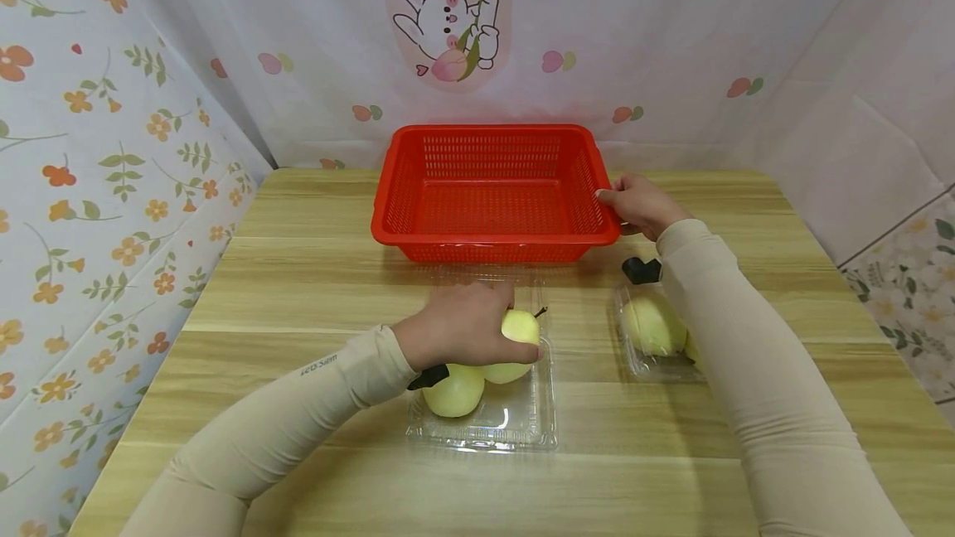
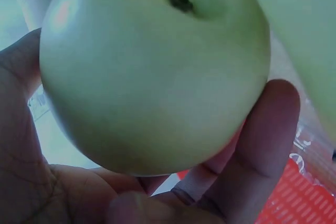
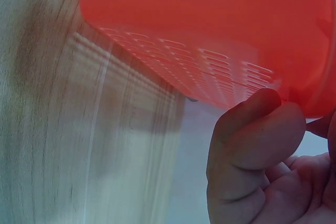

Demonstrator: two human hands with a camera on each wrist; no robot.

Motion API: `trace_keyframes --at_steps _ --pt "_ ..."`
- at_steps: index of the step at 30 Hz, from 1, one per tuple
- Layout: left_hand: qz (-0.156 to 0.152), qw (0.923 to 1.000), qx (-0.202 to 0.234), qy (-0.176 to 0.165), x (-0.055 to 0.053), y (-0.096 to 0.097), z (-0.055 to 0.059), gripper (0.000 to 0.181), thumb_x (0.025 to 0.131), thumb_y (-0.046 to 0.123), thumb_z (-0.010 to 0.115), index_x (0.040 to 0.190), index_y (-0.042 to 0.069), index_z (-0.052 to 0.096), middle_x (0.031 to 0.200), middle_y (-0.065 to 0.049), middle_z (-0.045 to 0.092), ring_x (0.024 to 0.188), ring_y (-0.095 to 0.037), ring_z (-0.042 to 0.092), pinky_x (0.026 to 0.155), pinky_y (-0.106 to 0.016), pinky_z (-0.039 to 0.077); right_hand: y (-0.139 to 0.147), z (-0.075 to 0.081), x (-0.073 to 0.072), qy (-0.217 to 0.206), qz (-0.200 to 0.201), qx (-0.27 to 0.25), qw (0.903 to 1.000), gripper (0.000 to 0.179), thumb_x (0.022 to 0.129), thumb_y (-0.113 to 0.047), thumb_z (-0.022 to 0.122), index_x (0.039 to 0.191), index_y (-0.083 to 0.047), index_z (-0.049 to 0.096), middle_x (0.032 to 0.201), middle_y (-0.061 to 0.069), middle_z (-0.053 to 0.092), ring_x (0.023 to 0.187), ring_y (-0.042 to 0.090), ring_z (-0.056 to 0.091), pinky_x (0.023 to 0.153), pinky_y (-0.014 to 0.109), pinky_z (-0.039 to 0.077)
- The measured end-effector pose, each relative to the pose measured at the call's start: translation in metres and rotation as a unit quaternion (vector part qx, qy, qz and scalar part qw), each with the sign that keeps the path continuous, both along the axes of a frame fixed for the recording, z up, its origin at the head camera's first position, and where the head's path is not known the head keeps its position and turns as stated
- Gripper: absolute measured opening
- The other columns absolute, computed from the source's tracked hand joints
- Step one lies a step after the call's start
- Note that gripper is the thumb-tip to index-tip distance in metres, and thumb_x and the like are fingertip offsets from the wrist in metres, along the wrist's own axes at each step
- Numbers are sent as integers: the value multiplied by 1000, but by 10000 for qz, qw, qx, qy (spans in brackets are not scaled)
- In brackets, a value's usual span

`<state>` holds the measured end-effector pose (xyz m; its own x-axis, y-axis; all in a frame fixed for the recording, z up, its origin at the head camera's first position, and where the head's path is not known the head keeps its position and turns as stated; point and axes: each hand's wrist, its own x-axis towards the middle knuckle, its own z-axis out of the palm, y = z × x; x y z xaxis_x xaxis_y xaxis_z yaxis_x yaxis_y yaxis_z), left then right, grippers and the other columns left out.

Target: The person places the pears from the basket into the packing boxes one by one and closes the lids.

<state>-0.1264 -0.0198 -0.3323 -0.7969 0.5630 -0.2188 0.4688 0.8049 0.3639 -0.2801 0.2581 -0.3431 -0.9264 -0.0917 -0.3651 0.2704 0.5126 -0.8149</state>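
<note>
My left hand (image 1: 470, 326) grips a pale yellow-green pear (image 1: 520, 325) with a dark stem, over a clear plastic clamshell box (image 1: 515, 425). In the left wrist view its fingers curl round the fruit. Two more pears lie below, one pear (image 1: 453, 392) at the box's left and another partly hidden under the hand. My right hand (image 1: 645, 205) holds the right rim of a red perforated basket (image 1: 485, 240), thumb on top and fingers underneath. Nothing lies inside the basket.
A second clear box (image 1: 642, 365) stands at the right with pears (image 1: 653, 323) in it, partly covered by the right sleeve. All of it rests on a wooden table (image 1: 298, 272). Behind the basket hangs a printed cloth (image 1: 313, 15), and a floral cloth (image 1: 97, 189) lines the left side.
</note>
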Motion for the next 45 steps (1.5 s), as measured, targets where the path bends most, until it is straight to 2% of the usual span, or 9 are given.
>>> trace_keyframes --at_steps 9,17,23,26,29,36,41,45 --pt "-283 9994 59 176 8 1 -5 48 76 61 69 86 16 55 71 6 55 64 -13 53 53 -28 42 0 0 0 -31 26 -48 10000 23 106 -23 46 108 -1 41 108 20 56 72 15 67 67 32 58" --pt "-317 9992 217 -84 11 2 -8 46 77 57 72 82 14 56 69 3 56 62 -15 54 53 -28 43 1 0 1 25 55 -42 10000 23 106 -23 46 108 -1 40 108 19 55 73 16 67 67 33 58" --pt "-507 9983 286 -4 9 0 -9 39 81 43 74 68 13 52 65 3 45 63 -13 41 54 -25 35 2 0 2 51 59 -20 10000 25 106 -24 46 110 0 41 109 19 55 74 17 66 67 33 58" --pt "-572 9977 351 -6 8 -2 -8 33 82 36 74 72 12 55 65 3 47 64 -14 42 57 -26 35 2 -1 1 39 58 -10 10000 25 106 -24 46 110 0 41 110 20 55 75 17 66 68 33 58" --pt "-559 9977 365 -86 8 -3 -6 29 83 37 75 80 11 61 68 2 54 67 -15 49 60 -27 41 3 -1 1 14 56 24 10000 25 106 -25 46 109 -1 41 111 20 54 77 18 66 69 33 57" --pt "-649 9969 327 -315 6 -4 -3 31 82 36 79 89 9 66 71 3 59 69 -15 53 63 -27 45 3 -2 1 42 78 71 9999 25 106 -24 45 110 0 41 111 20 54 77 18 67 70 34 58" --pt "-803 9955 314 -403 1 -5 1 26 82 29 80 90 8 67 71 3 60 72 -14 56 67 -27 46 3 -1 1 18 91 38 10000 26 106 -25 45 112 0 41 111 19 55 78 18 67 70 33 57" --pt "-838 9945 355 -525 -2 -7 3 14 84 19 76 85 9 66 73 3 57 73 -14 52 68 -27 44 3 -1 1 3 97 33 9999 26 106 -25 45 111 -1 41 110 19 55 77 18 67 71 34 58"
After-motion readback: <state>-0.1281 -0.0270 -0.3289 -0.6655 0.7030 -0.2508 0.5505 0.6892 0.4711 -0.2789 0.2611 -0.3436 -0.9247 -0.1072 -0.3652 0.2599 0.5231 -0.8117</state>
